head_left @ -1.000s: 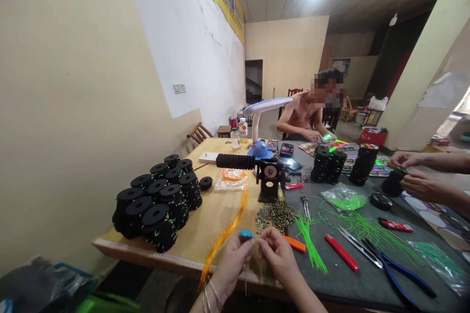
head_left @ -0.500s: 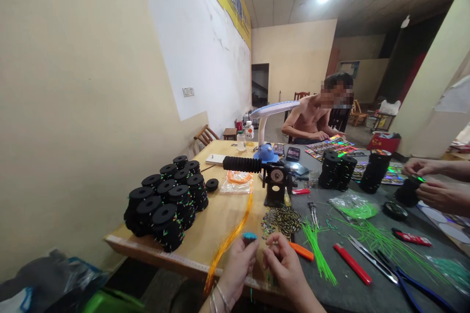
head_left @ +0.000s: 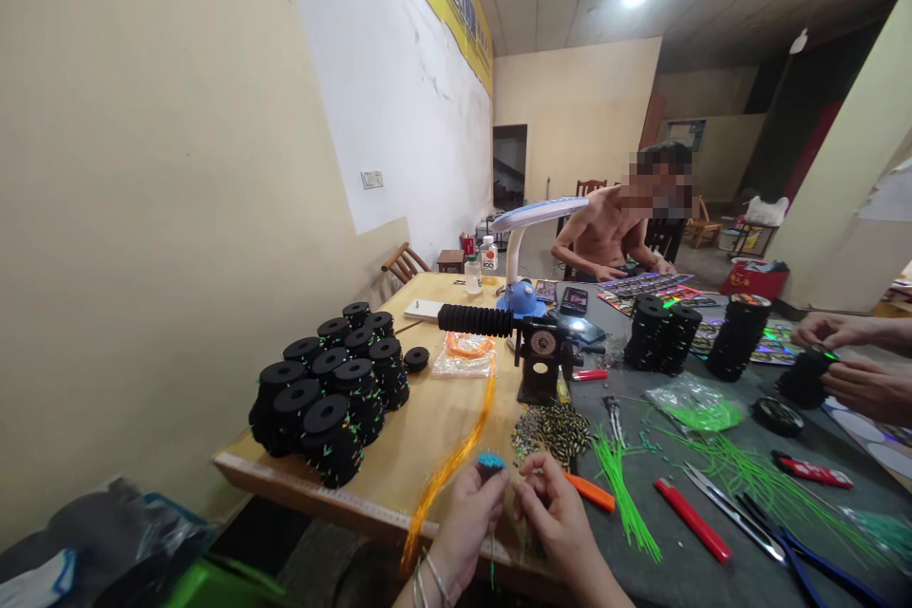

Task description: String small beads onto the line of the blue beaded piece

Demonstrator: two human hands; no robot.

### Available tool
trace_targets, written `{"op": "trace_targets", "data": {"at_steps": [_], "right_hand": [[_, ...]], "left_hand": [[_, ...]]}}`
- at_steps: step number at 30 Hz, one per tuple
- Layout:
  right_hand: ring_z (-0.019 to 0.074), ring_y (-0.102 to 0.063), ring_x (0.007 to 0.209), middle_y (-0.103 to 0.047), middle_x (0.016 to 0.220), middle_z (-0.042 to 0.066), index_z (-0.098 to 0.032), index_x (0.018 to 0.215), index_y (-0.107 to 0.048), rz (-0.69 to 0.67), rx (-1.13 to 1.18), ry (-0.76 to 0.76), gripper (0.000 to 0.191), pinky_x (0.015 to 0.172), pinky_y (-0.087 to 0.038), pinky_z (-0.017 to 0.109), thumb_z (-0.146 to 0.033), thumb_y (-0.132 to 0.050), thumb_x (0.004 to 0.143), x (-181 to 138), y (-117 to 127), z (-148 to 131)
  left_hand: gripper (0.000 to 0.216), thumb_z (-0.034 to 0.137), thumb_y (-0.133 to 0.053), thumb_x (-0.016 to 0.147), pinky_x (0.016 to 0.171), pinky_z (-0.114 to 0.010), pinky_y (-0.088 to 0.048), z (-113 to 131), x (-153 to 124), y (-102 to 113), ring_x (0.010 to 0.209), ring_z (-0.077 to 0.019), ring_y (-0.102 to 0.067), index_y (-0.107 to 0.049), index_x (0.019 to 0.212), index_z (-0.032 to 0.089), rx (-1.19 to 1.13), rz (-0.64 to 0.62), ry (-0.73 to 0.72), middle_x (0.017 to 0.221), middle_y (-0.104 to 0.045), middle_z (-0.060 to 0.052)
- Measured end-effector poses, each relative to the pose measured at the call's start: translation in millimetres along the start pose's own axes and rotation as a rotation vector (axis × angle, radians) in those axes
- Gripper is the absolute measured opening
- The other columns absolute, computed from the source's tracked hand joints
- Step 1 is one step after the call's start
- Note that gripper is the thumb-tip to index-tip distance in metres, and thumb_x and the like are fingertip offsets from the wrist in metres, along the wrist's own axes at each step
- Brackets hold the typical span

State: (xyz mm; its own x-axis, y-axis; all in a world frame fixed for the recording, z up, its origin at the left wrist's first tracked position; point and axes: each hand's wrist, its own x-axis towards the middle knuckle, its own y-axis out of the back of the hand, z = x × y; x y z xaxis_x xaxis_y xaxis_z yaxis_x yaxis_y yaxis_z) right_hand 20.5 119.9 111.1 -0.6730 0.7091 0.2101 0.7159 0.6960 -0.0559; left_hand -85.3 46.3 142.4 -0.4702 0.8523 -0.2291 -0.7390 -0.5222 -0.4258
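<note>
My left hand (head_left: 476,505) is closed around a small bundle of thin blue strands (head_left: 490,463), whose blue tips show above the fingers. A thin green strand hangs below that hand. Close beside it, my right hand (head_left: 550,502) has its thumb and index finger pinched together; whatever lies between them is too small to make out. Orange strands (head_left: 456,451) run down the table left of my hands. Just beyond my hands lies a pile of small dark beads or swivels (head_left: 560,427). An orange-handled tool (head_left: 590,491) sits right by my right hand.
Stacked black foam spools (head_left: 328,413) stand at left. A black winding device (head_left: 540,356) and blue lamp (head_left: 522,297) stand ahead. Right are green strands (head_left: 627,494), a red-handled tool (head_left: 693,520), scissors (head_left: 733,508) and blue pliers (head_left: 805,551). A co-worker's hands (head_left: 855,356) hold a spool; another person sits behind.
The view has shifted slightly, so the table things sit a little further right. My hands keep nearly the same pose. The person at the back has lifted a shiny sheet.
</note>
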Motion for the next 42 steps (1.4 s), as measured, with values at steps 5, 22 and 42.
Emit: {"op": "trace_targets", "data": {"at_steps": [5, 22, 42], "right_hand": [[0.0122, -0.052, 0.052, -0.057, 0.057, -0.004, -0.021, 0.09, -0.046, 0.012, -0.019, 0.003, 0.04, 0.053, -0.037, 0.023, -0.059, -0.058, 0.083, -0.3, -1.0, -5.7], [0.0087, -0.037, 0.047, -0.04, 0.052, -0.01, -0.02, 0.094, -0.051, 0.068, 0.075, -0.037, 0.046, 0.048, -0.028, 0.02, -0.063, -0.061, 0.079, 1.3, 2.5, -6.5], [0.0179, -0.053, 0.059, -0.061, 0.064, 0.003, -0.022, 0.068, -0.054, 0.093, -0.677, 0.06, 0.028, 0.056, -0.03, 0.026, -0.041, -0.051, 0.088, 3.8, -8.3, -11.8]], "left_hand": [[0.047, 0.048, -0.086, 0.051, 0.043, -0.018, -0.023, 2.7, -2.7, -4.6, 0.043, -0.0041, -0.031, -0.054, 0.066, 0.017, -0.026, 0.009, -0.024, 0.049, -0.043, 0.01], [0.039, 0.045, -0.088, 0.051, 0.069, -0.03, -0.048, -6.8, 1.2, 2.2, 0.069, -0.0201, -0.062, -0.072, 0.067, 0.013, 0.139, 0.061, -0.201, 0.068, -0.07, -0.005], [0.054, 0.058, -0.084, 0.048, 0.045, -0.021, -0.029, -0.4, 32.0, -23.5, 0.044, -0.0067, -0.037, -0.059, 0.066, 0.013, -0.214, 0.15, -0.138, 0.048, -0.045, 0.007]]}}
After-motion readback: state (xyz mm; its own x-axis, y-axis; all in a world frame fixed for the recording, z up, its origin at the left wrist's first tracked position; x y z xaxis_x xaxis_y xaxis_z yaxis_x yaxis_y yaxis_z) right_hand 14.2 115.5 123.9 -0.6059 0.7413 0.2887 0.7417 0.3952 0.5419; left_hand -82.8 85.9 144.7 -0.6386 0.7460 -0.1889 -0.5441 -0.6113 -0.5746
